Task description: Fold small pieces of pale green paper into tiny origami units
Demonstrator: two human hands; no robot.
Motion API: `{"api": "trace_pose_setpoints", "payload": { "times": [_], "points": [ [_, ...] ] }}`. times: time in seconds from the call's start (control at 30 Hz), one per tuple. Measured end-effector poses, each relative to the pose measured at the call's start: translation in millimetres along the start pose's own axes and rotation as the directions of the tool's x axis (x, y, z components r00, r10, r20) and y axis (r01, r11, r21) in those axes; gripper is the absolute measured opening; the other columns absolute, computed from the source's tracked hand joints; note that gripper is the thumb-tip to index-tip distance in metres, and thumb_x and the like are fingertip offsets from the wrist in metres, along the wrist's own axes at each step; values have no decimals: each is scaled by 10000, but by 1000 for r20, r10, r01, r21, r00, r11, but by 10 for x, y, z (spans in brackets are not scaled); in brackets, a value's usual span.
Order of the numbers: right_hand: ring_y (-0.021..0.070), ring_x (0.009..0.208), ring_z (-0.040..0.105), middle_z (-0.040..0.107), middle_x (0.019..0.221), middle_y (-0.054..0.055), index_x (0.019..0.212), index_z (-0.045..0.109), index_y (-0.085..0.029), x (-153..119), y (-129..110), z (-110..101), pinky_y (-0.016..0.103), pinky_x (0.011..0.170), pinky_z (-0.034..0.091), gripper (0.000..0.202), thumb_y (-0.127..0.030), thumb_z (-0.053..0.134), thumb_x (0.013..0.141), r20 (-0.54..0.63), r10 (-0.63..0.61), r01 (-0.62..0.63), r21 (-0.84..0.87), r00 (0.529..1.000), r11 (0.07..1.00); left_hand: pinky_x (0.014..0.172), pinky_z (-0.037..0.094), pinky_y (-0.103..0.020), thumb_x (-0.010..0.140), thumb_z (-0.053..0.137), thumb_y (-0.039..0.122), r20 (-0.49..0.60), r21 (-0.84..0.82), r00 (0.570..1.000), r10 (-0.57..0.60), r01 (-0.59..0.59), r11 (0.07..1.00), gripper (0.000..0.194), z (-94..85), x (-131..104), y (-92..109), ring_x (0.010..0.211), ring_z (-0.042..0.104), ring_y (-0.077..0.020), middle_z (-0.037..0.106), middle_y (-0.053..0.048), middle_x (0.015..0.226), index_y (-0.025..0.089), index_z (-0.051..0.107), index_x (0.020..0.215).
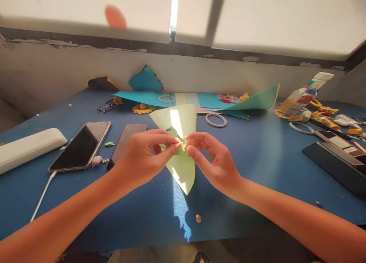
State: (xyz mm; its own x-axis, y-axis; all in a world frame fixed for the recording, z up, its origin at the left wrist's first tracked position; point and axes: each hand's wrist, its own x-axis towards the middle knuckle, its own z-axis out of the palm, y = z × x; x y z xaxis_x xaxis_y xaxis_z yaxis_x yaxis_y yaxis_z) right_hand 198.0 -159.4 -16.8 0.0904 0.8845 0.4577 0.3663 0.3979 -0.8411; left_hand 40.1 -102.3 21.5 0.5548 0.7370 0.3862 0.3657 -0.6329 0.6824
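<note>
My left hand [156,148] pinches a small folded piece of green paper [180,144] between thumb and fingertips. Close by on its right is my right hand [215,162], fingers curved and thumb held apart from the index finger. Its fingertips are right at the edge of the piece; whether they touch it I cannot tell. Beneath both hands a pale green sheet of paper [183,175], pointed at the near end, lies on the blue table [243,217]. The hands hide part of the sheet, and a strip of sunlight crosses it.
To the left lie a white power bank [31,146], a phone with a cable [81,146] and a second phone [126,141]. Tape rolls [216,120] and blue paper [140,98] sit farther back. A tilted bottle [300,99] and a black case [334,165] are at right.
</note>
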Motion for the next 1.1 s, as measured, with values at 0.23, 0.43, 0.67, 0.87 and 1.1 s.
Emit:
{"api": "trace_pose_setpoints", "payload": {
  "times": [0.23,0.43,0.67,0.87,1.1],
  "points": [
    [127,668,594,650,736,9,791,610,-187,23,6,-3,260,617,478,55,-239,595,777,-12,-17,16,-103,1000,995,467,424,-185,795,526,284,159,-133,982,-100,121,984,210,-43,-10,29,560,500,-87,623,-31,779,165,687,733],
    [111,621,595,635,686,-4,780,608,-185,19,-31,-16,232,574,498,60,-242,616,760,-53,32,-27,81,998,996,463,440,-174,754,526,181,212,-249,969,-126,178,952,170,-75,-6,-1,475,479,-51,621,-11,795,196,689,800],
    [113,616,607,664,704,-8,797,581,-205,24,35,-30,267,614,487,78,-131,578,775,-175,-386,317,-326,906,891,345,303,-176,720,618,343,277,-175,943,-187,240,955,183,-49,-6,26,424,379,-51,585,-12,670,168,673,724],
    [116,623,602,673,716,-1,875,519,-204,32,99,-92,297,667,440,220,-72,624,734,57,-712,584,-620,700,524,382,334,-153,749,592,351,339,-265,923,-182,280,923,207,-76,-6,101,500,409,-70,569,-7,600,167,664,687],
    [113,571,570,631,651,-13,808,505,-206,9,80,-132,307,684,419,160,-106,612,744,163,-753,582,-742,637,332,436,401,-173,743,600,334,325,-366,928,-183,301,880,173,-80,3,92,556,489,-93,614,-23,645,175,657,710]
  ]
}}
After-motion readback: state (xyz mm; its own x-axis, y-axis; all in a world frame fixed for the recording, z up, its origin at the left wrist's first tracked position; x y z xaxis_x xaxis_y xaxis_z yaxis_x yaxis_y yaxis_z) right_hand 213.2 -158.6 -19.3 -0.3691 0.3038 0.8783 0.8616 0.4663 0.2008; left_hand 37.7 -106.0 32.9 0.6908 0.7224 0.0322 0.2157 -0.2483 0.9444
